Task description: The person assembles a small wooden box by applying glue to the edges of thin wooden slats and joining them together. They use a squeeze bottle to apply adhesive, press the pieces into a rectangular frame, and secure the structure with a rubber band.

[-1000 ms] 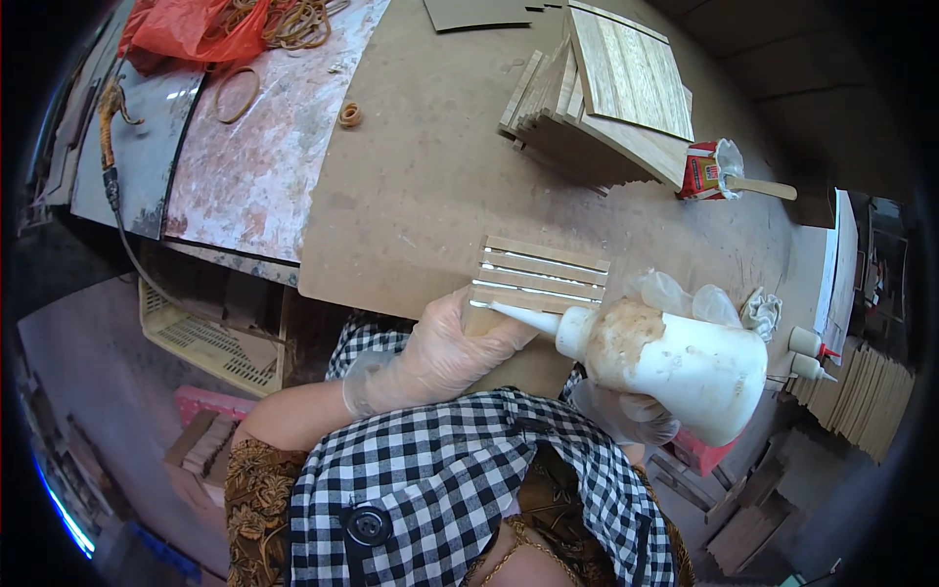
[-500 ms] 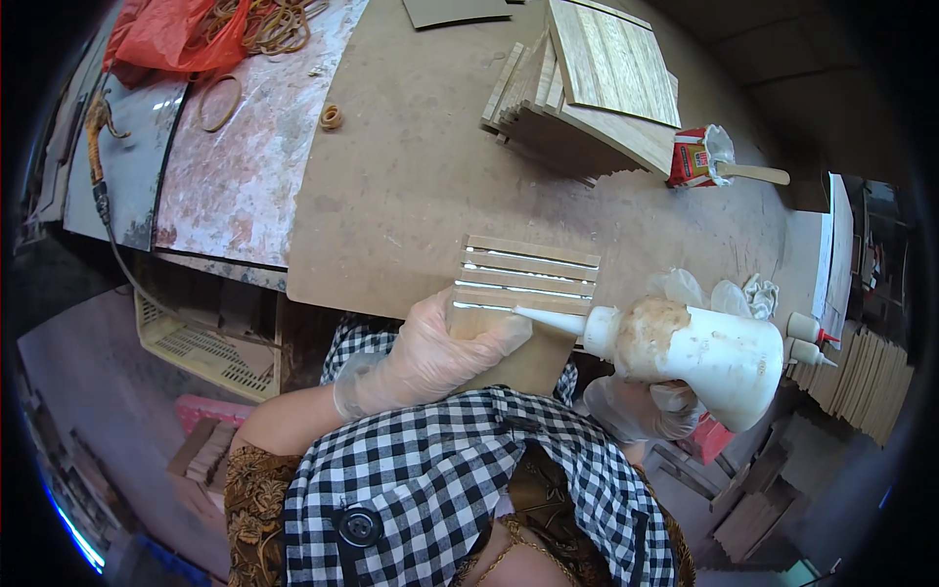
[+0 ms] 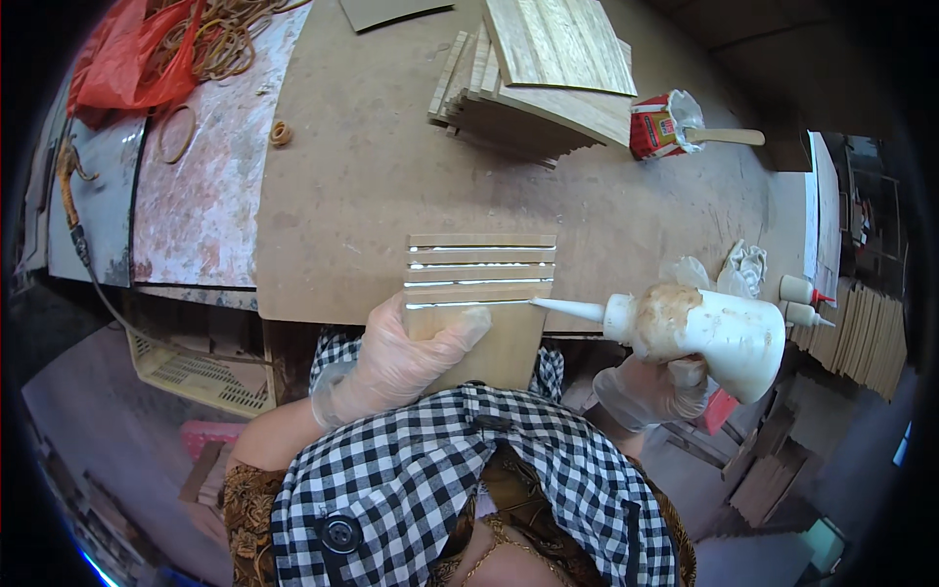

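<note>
My left hand point(image 3: 401, 357), in a clear plastic glove, grips a flat wooden board point(image 3: 509, 354) by its left side, thumb on top. Several parallel grooves cross the board's far part, with white glue point(image 3: 455, 283) lying along them. In my gloved right hand point(image 3: 657, 393) is a white squeeze glue bottle point(image 3: 741, 338), tilted on its side and smeared brown near the neck. Its pointed nozzle reaches the right end of the nearest groove. The bottle partly hides my right fingers.
Stacked wooden boards point(image 3: 562, 49) stand at the back of the table point(image 3: 342, 196). Beside them is a red packet point(image 3: 655, 127) with a wooden stick. Two small bottles point(image 3: 802, 301) and a crumpled glove point(image 3: 745, 269) lie at right. A red bag point(image 3: 127, 73) and rubber bands point(image 3: 230, 39) sit far left.
The nozzle has travelled right along the nearest groove to its right end, and white glue now lines more of that groove. The whole view has shifted slightly.
</note>
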Available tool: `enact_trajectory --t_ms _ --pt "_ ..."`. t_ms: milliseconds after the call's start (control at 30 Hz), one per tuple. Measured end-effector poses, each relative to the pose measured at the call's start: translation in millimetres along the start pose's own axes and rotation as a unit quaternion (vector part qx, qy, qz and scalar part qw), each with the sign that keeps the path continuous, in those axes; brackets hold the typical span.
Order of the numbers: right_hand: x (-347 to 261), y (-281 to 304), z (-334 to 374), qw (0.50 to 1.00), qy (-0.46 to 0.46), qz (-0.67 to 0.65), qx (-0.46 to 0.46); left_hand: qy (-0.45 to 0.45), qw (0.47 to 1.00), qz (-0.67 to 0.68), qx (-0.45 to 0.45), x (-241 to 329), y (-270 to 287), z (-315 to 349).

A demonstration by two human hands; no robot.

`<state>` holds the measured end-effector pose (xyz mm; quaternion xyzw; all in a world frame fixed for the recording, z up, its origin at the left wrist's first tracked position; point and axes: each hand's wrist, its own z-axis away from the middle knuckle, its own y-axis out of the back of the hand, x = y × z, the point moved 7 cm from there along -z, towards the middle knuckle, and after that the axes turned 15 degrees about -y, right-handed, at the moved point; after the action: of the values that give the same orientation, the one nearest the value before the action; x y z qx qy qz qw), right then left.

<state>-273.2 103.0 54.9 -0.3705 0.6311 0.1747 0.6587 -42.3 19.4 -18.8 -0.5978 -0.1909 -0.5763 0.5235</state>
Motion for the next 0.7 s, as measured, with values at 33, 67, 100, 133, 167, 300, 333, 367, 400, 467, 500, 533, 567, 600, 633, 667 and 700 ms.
enact_trajectory --t_ms 33,67,100,133,167,300,333,367,400,467,500,533,567,600,633,667,700 --pt "-1.3 2.0 -0.7 1.000 0.000 -0.001 0.002 0.002 1.000 0.003 0.001 -0.2 -0.1 -0.2" --pt "-3.2 5.1 -1.1 1.000 0.002 -0.003 0.006 0.005 1.000 0.005 0.002 -0.5 -0.4 -0.3" --pt "-4.0 8.1 -1.4 1.000 0.002 -0.007 0.009 0.006 1.000 0.007 0.004 -0.8 -0.2 -0.2" --pt "-5.7 10.6 -2.2 1.000 0.003 -0.009 0.010 0.010 1.000 0.010 0.006 -0.5 -0.4 -0.1" --pt "-6.9 14.1 -2.5 1.000 0.003 -0.012 0.013 0.014 1.000 0.012 0.007 0.4 -0.7 0.1" --pt "-10.0 25.9 -9.8 0.999 -0.017 -0.047 0.012 0.013 1.000 0.017 0.014 1.1 0.6 0.4" --pt "-10.6 28.3 -13.4 0.998 -0.027 -0.063 0.007 0.019 0.999 0.017 0.024 1.7 1.6 0.5" --pt "-9.6 29.4 -17.7 0.995 -0.043 -0.087 -0.004 0.024 0.999 0.018 0.035 2.7 2.4 0.7" --pt "-9.6 32.3 -21.4 0.991 -0.063 -0.117 -0.013 0.029 0.999 0.016 0.042 4.1 2.5 0.1" --pt "-6.0 31.9 -34.6 0.960 -0.098 -0.257 -0.048 0.040 0.997 0.025 0.059 5.5 2.2 0.1" --pt "-6.3 28.5 -43.0 0.936 -0.117 -0.317 -0.097 0.045 0.997 0.028 0.064 6.1 1.8 -0.5" --pt "0.6 34.7 -51.3 0.914 -0.134 -0.374 -0.087 0.038 0.997 0.028 0.066 7.3 2.9 -1.0" --pt "10.6 44.0 -58.8 0.887 -0.150 -0.430 -0.078 0.030 0.997 0.028 0.068 6.1 4.4 -1.3" --pt "21.1 46.7 -63.7 0.860 -0.161 -0.472 -0.104 0.023 0.997 0.027 0.069 7.0 6.2 -3.5" --pt "29.8 46.0 -68.3 0.832 -0.176 -0.510 -0.129 0.028 0.995 0.053 0.074 9.2 5.8 -5.3" --pt "36.5 49.7 -69.4 0.829 -0.186 -0.517 -0.106 0.032 0.993 0.080 0.080 10.9 3.1 -7.5" --pt "44.4 50.3 -69.8 0.822 -0.199 -0.527 -0.085 0.035 0.990 0.103 0.089 13.3 2.7 -8.0"
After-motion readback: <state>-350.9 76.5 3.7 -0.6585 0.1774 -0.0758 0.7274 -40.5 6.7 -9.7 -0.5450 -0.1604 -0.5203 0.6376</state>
